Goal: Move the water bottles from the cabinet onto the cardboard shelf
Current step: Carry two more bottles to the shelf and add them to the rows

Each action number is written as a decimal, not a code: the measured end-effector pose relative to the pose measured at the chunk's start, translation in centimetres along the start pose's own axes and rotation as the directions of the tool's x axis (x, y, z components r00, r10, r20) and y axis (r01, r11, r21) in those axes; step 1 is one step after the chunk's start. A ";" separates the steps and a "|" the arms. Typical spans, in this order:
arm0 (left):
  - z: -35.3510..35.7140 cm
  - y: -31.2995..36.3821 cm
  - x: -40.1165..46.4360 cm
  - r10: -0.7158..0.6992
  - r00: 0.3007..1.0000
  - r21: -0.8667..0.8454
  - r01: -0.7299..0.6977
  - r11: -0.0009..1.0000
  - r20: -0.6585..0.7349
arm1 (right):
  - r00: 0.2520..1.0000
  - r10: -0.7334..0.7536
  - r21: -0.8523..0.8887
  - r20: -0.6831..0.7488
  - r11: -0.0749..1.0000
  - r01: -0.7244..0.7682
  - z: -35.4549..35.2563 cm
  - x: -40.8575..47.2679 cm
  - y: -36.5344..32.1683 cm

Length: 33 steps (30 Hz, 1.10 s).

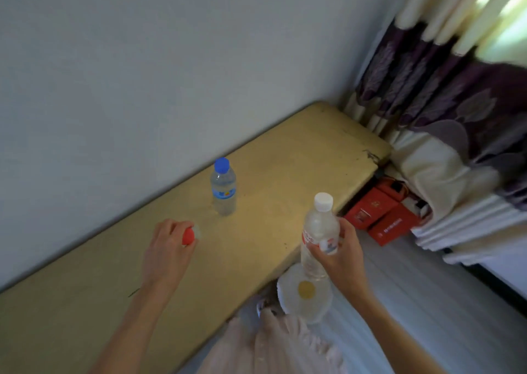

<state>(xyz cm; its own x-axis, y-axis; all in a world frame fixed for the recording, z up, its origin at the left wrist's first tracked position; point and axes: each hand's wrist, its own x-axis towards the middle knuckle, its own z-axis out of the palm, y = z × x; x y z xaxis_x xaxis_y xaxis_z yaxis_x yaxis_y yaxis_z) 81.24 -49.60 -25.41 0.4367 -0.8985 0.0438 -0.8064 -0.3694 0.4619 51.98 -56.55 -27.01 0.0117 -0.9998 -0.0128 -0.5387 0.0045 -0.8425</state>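
A yellow cabinet top (285, 156) runs along the wall. On it stands a clear water bottle with a blue cap (223, 188), upright near the middle. My left hand (168, 251) is closed over the top of a red-capped bottle (188, 236); only the cap shows, the body is hidden under my hand. My right hand (342, 256) grips a white-capped bottle (319, 231) with a red label, held upright past the cabinet's front edge. No cardboard shelf is in view.
Red boxes (379, 219) lie on the floor by the cabinet's right end. A purple and cream curtain (445, 111) hangs at the right. A white slipper with a yellow spot (306, 291) and pale pink skirt fabric (273, 345) show below my hands.
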 end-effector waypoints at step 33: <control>17.8 48.6 -56.8 0.871 -0.053 -0.741 -0.554 0.381 0.488 | 0.115 0.456 0.382 -0.882 0.837 -0.391 -43.9 -61.6 23.6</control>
<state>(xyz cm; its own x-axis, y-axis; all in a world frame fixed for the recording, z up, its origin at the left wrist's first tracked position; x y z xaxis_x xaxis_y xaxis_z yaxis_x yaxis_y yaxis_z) 10.17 -20.77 -21.25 -0.9204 -0.3896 -0.0320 -0.2535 0.5325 0.8076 1.51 4.45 -22.46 -0.9878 -0.1273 0.0892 -0.1335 0.4015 -0.9061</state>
